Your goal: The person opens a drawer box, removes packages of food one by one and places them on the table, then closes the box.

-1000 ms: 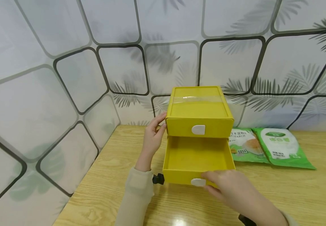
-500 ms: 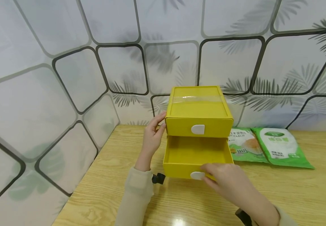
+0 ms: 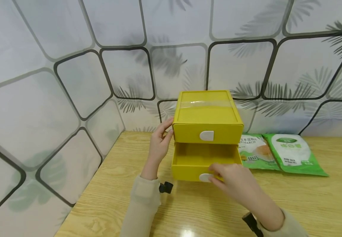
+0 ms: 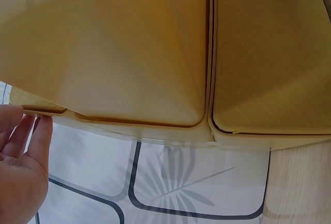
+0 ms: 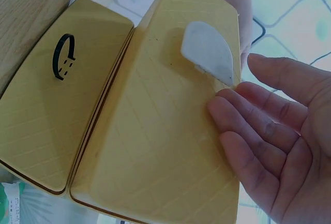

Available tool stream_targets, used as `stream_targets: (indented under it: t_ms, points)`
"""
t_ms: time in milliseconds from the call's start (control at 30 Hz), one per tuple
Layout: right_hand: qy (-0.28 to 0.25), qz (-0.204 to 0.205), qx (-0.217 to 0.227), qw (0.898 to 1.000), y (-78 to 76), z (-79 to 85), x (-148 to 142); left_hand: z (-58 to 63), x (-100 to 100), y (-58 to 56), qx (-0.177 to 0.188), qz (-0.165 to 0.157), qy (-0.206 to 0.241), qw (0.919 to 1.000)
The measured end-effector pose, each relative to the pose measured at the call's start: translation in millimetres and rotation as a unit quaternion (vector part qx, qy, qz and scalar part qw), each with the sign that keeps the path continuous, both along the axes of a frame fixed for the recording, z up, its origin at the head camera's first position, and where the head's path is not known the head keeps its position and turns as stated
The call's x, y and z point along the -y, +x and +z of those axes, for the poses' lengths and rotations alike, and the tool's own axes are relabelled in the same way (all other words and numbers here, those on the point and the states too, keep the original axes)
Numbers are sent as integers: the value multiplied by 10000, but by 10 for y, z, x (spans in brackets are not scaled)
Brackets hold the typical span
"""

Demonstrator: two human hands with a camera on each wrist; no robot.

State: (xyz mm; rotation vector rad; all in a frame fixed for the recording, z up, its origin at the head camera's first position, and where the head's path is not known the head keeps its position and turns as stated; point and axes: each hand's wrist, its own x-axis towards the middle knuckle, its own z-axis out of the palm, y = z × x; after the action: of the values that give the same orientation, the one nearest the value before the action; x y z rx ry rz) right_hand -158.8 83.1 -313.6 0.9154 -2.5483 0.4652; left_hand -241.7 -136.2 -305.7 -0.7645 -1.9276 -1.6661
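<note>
A yellow drawer cabinet (image 3: 208,113) stands on the table, clear tape across its top. Its middle drawer (image 3: 185,171), with a white tab handle (image 5: 208,52), is pulled partway out; bare floor shows inside. My right hand (image 3: 239,181) has loosely bent fingers against that drawer's front beside the handle; in the right wrist view the thumb stands apart. On the cabinet's left side rests my left hand (image 3: 159,143), fingertips at the upper edge. Both wrist views show a lower drawer (image 5: 36,115) with a black loop handle (image 5: 63,56), hidden in the head view.
To the cabinet's right, two green-and-white packets (image 3: 258,153) lie on the wooden table (image 3: 114,197), the nearer one partly behind the cabinet. Patterned cloth (image 3: 180,29) covers the walls behind and at left.
The middle drawer has slid inward toward the cabinet, and my right hand has moved forward with it. My left hand stays against the cabinet's side.
</note>
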Motion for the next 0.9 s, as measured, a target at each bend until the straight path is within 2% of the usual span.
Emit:
stream_targets:
  t_ms: [300, 900]
  points:
    - [-182, -297, 66, 9994, -102, -41, 23, -21, -3, 7, -26, 16, -7, 10000]
    - [-488, -636, -44, 9968, -313, -128, 54, -42, -13, 25, 7, 6, 31, 10000]
